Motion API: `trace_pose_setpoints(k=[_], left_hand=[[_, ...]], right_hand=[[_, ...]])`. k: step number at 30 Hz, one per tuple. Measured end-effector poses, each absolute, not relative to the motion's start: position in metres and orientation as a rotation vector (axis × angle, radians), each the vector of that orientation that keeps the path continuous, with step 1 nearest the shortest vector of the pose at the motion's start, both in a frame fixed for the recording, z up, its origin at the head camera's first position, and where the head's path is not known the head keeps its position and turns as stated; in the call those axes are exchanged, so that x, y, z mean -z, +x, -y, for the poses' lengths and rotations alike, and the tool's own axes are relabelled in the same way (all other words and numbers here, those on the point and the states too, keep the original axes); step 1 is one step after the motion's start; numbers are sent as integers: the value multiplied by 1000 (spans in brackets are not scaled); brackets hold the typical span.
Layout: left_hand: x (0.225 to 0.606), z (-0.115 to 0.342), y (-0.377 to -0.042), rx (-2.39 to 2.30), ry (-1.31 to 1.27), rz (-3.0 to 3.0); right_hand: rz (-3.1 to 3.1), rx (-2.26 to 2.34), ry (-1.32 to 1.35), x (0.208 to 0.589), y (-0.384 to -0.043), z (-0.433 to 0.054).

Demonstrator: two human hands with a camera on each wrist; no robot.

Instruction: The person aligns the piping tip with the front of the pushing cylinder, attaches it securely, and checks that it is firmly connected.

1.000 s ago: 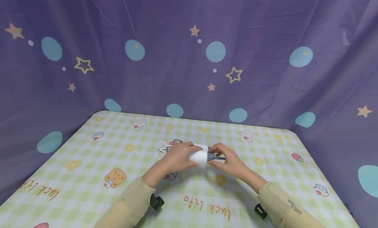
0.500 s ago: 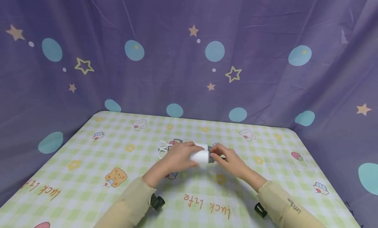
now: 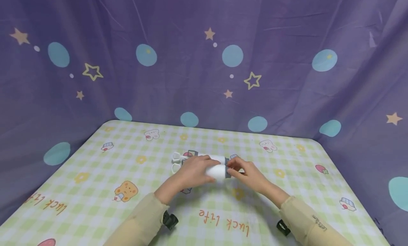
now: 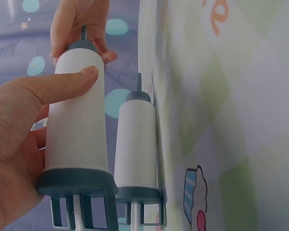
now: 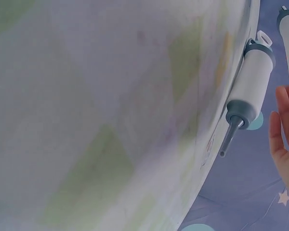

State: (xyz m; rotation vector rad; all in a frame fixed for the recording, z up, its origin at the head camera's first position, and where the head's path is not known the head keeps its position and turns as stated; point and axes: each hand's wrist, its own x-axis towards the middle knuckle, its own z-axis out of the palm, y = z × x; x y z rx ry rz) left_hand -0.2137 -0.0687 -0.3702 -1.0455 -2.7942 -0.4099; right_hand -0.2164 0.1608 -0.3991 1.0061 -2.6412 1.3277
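Note:
My left hand [image 3: 194,171] grips the white barrel of a large plunger syringe [image 4: 77,125], thumb lying along its side in the left wrist view. This syringe has a dark grey collar and nozzle at the front and a grey slotted frame around its plunger rod at the back. Fingers of my right hand [image 3: 248,173] are curled at the grey nozzle end, hiding most of the nozzle in the head view. A second, matching syringe [image 5: 250,79] lies on the table just beyond the held one, its nozzle pointing right.
A green-and-white checked cloth [image 3: 153,217] with cartoon prints covers the table. Purple curtain [image 3: 178,86] with stars and blue ovals hangs behind and at both sides. White ring handles [image 3: 176,168] of the plungers stick out left of my left hand.
Right fingers have shifted at the nozzle end, covering the nozzle that showed a second ago. The held syringe has moved slightly nearer, so more of the second one shows. Left grip stays.

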Motion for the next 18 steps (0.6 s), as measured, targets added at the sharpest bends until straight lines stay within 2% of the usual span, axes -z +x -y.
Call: trace_pose_setpoints(k=[9, 18], left_hand=[[375, 74, -214, 445, -1046, 2786], [375, 69, -216, 412, -1058, 2773]], right_hand=[[2538, -1198, 1091, 406, -217, -160], [2566, -1115, 1035, 406, -217, -161]])
